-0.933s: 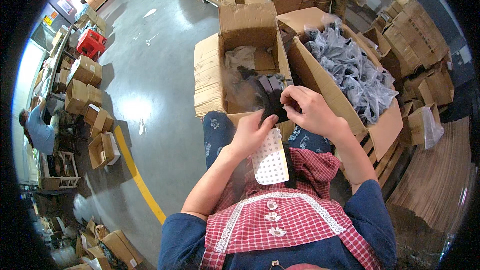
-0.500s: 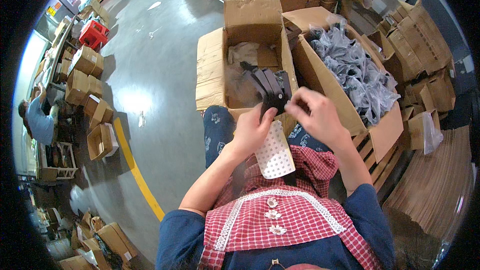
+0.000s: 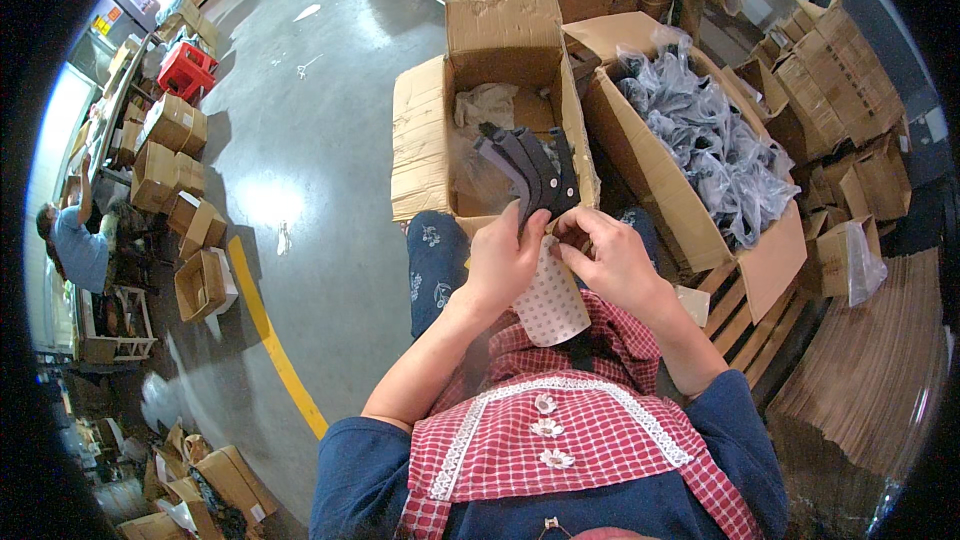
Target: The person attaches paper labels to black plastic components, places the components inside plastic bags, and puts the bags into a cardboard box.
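Note:
My left hand (image 3: 508,258) is closed around a fan of several curved dark grey strips (image 3: 530,168), flat and band-like, held over the near edge of an open cardboard box (image 3: 425,140). Small round white stickers show on a couple of the strips. Just below, a white sticker sheet (image 3: 552,302) with rows of small grey marks hangs over my lap, its lower end curling. The fingertips of my right hand (image 3: 605,258) pinch together at the sheet's upper end, beside the strips. Whether a single sticker is between them is too small to tell.
At the right, a large carton (image 3: 650,165) holds dark items in clear plastic bags (image 3: 700,140). It sits on a wooden pallet (image 3: 755,325) beside stacked flat cardboard (image 3: 865,360). At far left a person (image 3: 75,240) works by a bench; a yellow line (image 3: 265,330) crosses the floor.
My right hand has come down from the dark strips to the top of the sticker sheet. The strips are spread more, and the sheet curls up a little more.

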### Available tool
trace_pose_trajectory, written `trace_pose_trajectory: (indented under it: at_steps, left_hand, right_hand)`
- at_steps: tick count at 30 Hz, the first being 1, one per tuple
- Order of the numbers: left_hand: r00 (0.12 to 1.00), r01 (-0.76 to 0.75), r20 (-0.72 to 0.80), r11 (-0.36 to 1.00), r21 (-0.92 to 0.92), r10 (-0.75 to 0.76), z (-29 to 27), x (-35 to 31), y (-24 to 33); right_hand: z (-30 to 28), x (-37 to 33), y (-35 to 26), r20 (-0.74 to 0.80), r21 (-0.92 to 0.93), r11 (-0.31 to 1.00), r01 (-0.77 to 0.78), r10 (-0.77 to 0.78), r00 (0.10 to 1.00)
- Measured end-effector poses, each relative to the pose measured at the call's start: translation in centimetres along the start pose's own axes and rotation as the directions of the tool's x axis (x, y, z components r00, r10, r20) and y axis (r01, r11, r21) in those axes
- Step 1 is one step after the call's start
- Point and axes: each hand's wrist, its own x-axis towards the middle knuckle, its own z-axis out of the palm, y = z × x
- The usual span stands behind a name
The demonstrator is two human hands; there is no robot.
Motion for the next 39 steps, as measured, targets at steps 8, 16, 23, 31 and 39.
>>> trace_pose_trajectory:
  at_steps: [8,16,23,31,39]
  left_hand:
    - [0.993,0.072,0.089,0.997,0.007,-0.072,-0.5,0.1,0.2]
    - [0.948,0.248,0.239,0.957,-0.151,-0.208,-0.8,-0.1,0.2]
    - [0.861,0.387,0.436,0.894,-0.225,-0.263,-0.6,-0.4,-0.8]
    - [0.919,0.202,0.376,0.960,-0.195,-0.117,-0.2,-0.7,-0.4]
    - [0.879,-0.037,0.476,0.999,0.036,0.016,-0.5,-0.6,0.7]
  right_hand:
    - [0.0,-1.1,-0.8,-0.088,-0.064,0.970,0.234,-0.239,0.967]
    - [-4.7,2.6,0.4,0.047,0.150,0.988,0.043,-0.051,0.998]
    - [-3.8,3.8,1.8,0.110,0.008,0.989,0.149,-0.149,0.983]
    - [-3.6,4.0,1.9,-0.180,-0.377,0.926,0.028,-0.103,0.978]
    - [-5.7,4.4,0.1,0.080,-0.368,0.920,-0.132,0.173,0.982]
